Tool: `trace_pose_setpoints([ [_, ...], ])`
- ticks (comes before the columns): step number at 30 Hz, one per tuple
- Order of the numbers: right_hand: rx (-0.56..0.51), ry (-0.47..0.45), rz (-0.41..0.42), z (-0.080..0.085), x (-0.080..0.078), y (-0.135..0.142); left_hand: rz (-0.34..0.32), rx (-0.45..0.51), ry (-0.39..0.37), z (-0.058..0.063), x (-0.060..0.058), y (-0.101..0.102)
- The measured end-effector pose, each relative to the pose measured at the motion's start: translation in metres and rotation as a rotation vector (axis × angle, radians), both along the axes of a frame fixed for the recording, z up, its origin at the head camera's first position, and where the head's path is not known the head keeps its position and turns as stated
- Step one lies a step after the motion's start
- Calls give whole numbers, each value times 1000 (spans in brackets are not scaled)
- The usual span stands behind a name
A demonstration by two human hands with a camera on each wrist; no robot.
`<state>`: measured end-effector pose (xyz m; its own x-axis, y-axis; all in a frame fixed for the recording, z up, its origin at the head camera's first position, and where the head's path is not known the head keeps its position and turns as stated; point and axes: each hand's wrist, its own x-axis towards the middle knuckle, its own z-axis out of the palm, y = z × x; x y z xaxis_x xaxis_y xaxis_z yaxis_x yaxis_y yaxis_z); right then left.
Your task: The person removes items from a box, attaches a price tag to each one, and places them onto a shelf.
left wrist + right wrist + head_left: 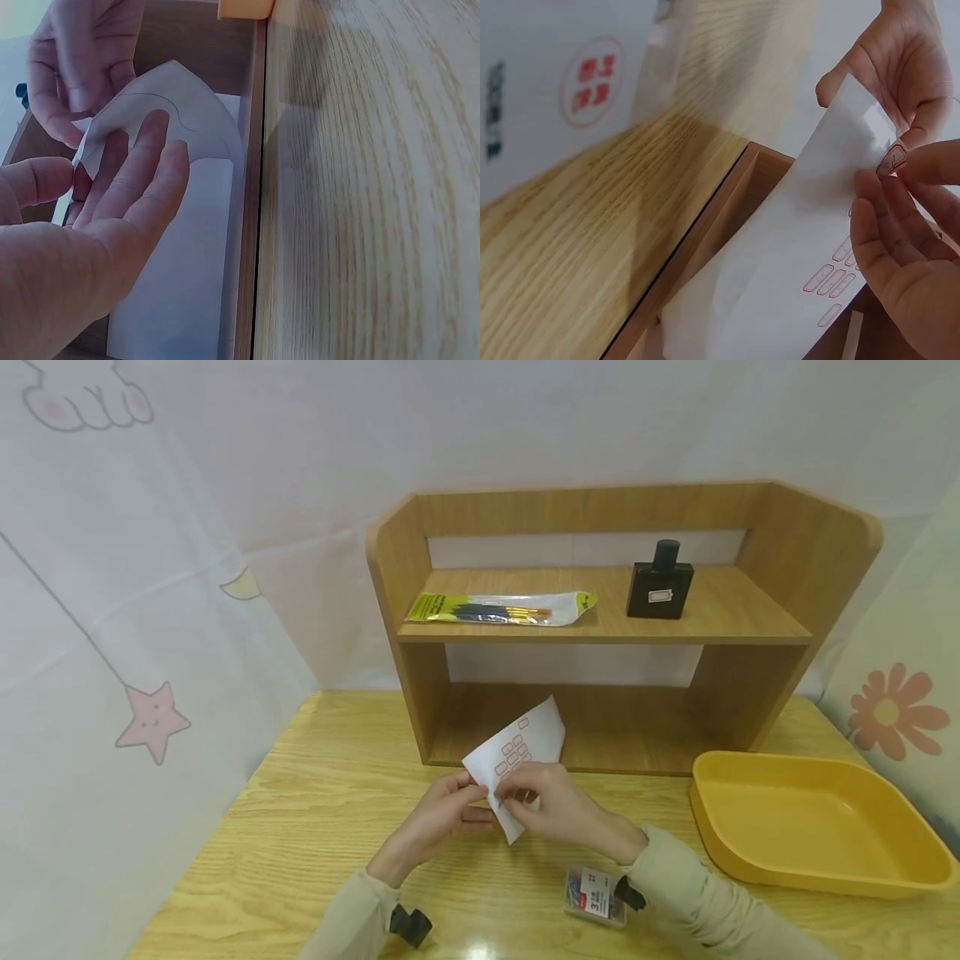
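Note:
A white sheet of red-bordered sticker labels (546,733) is held up at a tilt over the table. My left hand (442,814) grips its lower edge, thumb on the printed side. In the left wrist view, the left hand's (112,217) other fingers spread behind the sheet's blank back (199,101). At the same edge, my right hand (555,802) pinches one small label (892,160) between thumb and fingertips. Several more labels stay in rows on the sheet. Below the right wrist lies a clear plastic box (595,896) with colourful small contents and a white printed label.
Behind the hands stands a two-level wooden shelf (600,631). Its upper board bears a pack of paintbrushes (498,610) and a black square bottle (660,585), with a small red-bordered label on the bottle. A yellow tray (817,877) sits on the table at right.

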<state>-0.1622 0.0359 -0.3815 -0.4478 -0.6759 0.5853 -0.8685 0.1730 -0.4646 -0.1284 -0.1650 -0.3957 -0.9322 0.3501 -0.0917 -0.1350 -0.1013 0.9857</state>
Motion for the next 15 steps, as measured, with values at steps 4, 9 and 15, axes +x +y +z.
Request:
trace_pose_setpoints([
  [4,11,60,15,2,0,-1,3,6,-5,0,0,-1],
  [9,24,99,11,5,0,-2,16,-8,2,0,1,-2],
  [15,42,111,-1,8,2,-2,53,-28,3,-1,1,-5],
])
